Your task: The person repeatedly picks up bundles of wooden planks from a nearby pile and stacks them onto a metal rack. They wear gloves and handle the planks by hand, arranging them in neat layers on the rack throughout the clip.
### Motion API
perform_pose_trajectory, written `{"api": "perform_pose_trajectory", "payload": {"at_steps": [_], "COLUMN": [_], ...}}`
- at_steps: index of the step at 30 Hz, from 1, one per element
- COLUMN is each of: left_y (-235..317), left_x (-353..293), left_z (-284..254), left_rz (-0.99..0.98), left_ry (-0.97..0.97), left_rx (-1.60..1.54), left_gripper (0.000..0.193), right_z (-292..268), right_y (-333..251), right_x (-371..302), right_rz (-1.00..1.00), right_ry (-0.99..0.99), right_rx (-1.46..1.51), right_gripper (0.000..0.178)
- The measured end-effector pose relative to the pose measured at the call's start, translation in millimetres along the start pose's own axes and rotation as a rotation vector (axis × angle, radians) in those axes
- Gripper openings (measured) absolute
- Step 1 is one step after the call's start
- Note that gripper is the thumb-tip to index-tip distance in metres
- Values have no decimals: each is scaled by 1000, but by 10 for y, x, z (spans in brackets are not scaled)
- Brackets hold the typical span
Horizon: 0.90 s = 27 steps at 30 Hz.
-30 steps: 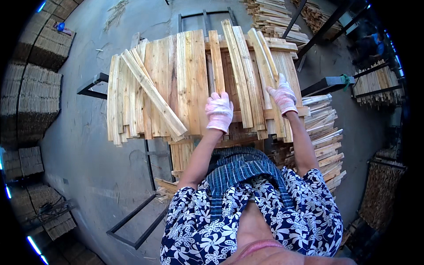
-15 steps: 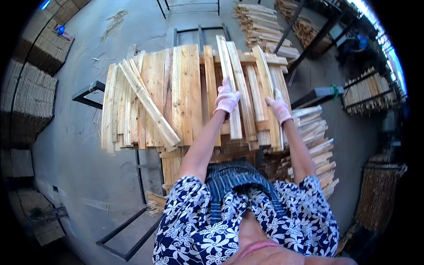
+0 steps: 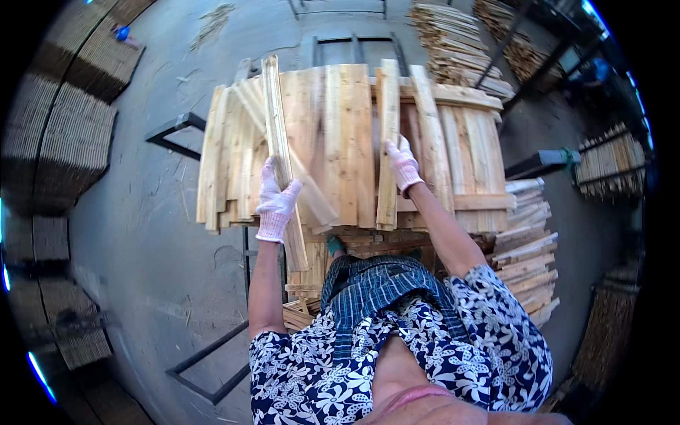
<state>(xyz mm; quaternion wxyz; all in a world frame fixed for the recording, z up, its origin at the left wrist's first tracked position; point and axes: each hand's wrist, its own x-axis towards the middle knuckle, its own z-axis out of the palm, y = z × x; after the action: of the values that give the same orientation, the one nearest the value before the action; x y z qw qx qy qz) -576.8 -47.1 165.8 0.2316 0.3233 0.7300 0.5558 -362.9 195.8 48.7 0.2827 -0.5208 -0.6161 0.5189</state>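
Both my hands wear pale pink-and-white knit gloves. My left hand (image 3: 276, 202) is closed round a long, narrow wooden slat (image 3: 278, 120), held tilted above the left part of a layer of slats; its near end sticks out toward my body. My right hand (image 3: 404, 166) grips the edge of another slat (image 3: 387, 99), which lies lengthwise over the right part. Beneath them a row of wider boards (image 3: 347, 142) lies side by side. One slat (image 3: 315, 195) rests diagonally across the left boards, partly hidden by the held one. To the right is a loose slat (image 3: 432, 127).
Cross boards (image 3: 467, 97) show at the stack's right side. Dark metal frames (image 3: 173, 134) jut out on the left and at the right (image 3: 535, 164). Slat piles (image 3: 528, 248) lie at right and far right. Tall bundled stacks (image 3: 78, 134) line the left. Another person (image 3: 602, 71) is far right.
My left hand has moved left across the stack with a slat. My right hand has shifted left from the right-hand slats to one nearer the middle. The view has shifted a little.
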Motion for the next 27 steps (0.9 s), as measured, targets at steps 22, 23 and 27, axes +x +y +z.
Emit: {"api": "perform_pose_trajectory", "payload": {"at_steps": [22,23,27], "left_y": [-246,-189,-47], "left_x": [835,829,830], "left_z": [526,535,503], "left_rz": [-298,-332,-379], "left_ry": [-14,-38,-43], "left_rx": [983,993,1034], "left_gripper": [114,114,113], "right_z": [-408,-408,-217], "right_y": [-70,-6,92], "right_x": [-252,-248,-217], "right_rz": [-295,-270,-149], "right_ry": [200,259,40], "right_rx": [-583,-572,-468], "right_gripper": [61,55,39]}}
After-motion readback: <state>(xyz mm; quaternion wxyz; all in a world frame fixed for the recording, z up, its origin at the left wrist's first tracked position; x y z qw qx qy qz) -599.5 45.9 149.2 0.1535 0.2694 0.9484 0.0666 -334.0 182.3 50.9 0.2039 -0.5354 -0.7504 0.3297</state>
